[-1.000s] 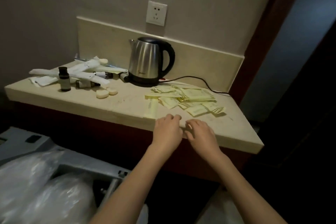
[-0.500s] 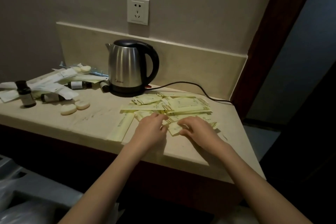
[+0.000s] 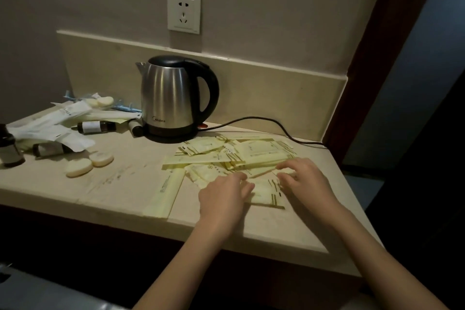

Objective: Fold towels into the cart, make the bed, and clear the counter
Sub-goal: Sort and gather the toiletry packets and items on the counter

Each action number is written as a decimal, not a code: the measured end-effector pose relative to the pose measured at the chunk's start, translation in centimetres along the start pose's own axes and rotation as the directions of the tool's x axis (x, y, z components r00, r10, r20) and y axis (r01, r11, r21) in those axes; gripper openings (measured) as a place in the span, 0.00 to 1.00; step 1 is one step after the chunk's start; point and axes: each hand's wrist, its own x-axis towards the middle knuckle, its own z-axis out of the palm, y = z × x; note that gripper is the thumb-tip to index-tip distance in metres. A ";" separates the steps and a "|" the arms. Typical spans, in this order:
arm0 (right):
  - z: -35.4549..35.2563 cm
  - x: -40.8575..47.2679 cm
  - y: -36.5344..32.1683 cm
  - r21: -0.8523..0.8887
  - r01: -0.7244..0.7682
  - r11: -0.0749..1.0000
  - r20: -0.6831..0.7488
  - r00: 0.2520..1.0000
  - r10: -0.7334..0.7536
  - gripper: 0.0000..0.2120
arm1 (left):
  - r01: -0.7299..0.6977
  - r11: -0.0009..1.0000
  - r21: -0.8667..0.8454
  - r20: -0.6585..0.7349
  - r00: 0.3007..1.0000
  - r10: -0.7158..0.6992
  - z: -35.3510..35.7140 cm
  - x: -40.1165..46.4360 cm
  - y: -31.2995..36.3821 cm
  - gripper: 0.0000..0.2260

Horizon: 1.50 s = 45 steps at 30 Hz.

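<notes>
The pile of pale yellow sachets (image 3: pixel 234 156) is lying right of centre in the frame, on the bench (image 3: pixel 120 184), just in front of the kettle. I am working at its near edge with both hands. My left hand (image 3: pixel 224 199) is resting palm down at the lower centre, its fingers curling onto the left edge of one flat sachet (image 3: pixel 266 194) that is sitting between my two hands. My right hand (image 3: pixel 302 178) is lying just right of it, fingertips bent down onto the packets at the right side of the pile; whether that grip is actually pinching one or only pressing on them, I cannot tell. One long sachet (image 3: pixel 166 191) is lying apart from the pile, to the left of my left hand, reaching to the front edge of the bench.

Behind the pile, the steel kettle (image 3: pixel 173 100) with its black handle is standing upright on its base, its cord (image 3: pixel 264 123) trailing to the right along the back. Above it, a wall socket (image 3: pixel 184 12) is sitting at the upper centre. At the left of the frame, white wrapped packets (image 3: pixel 50 128) are lying in a heap with small dark bottles (image 3: pixel 97 127) on their sides among them, one more bottle (image 3: pixel 8 148) standing at the far left edge. Two round soaps (image 3: pixel 89 163) are lying touching each other just in front of that heap.
</notes>
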 end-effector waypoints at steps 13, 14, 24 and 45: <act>-2.7 0.7 2.2 0.387 -0.286 0.876 0.093 0.958 0.272 0.19 | -0.035 0.998 -0.058 0.108 0.993 0.041 1.0 0.8 1.2 0.13; -3.1 0.5 1.9 0.429 -0.284 0.858 0.071 0.957 0.281 0.17 | -0.016 0.992 -0.124 0.087 0.996 0.027 0.9 0.6 1.1 0.14; 0.0 -0.5 -1.8 0.454 -0.401 0.796 0.320 0.907 0.275 0.10 | 0.090 0.842 -0.533 0.106 0.994 -0.039 0.0 -0.7 1.6 0.21; 0.9 -1.3 -7.3 0.744 -0.239 0.624 0.223 0.969 0.106 0.05 | -0.003 0.498 -0.867 -0.104 0.979 -0.175 -1.9 -1.4 -0.7 0.20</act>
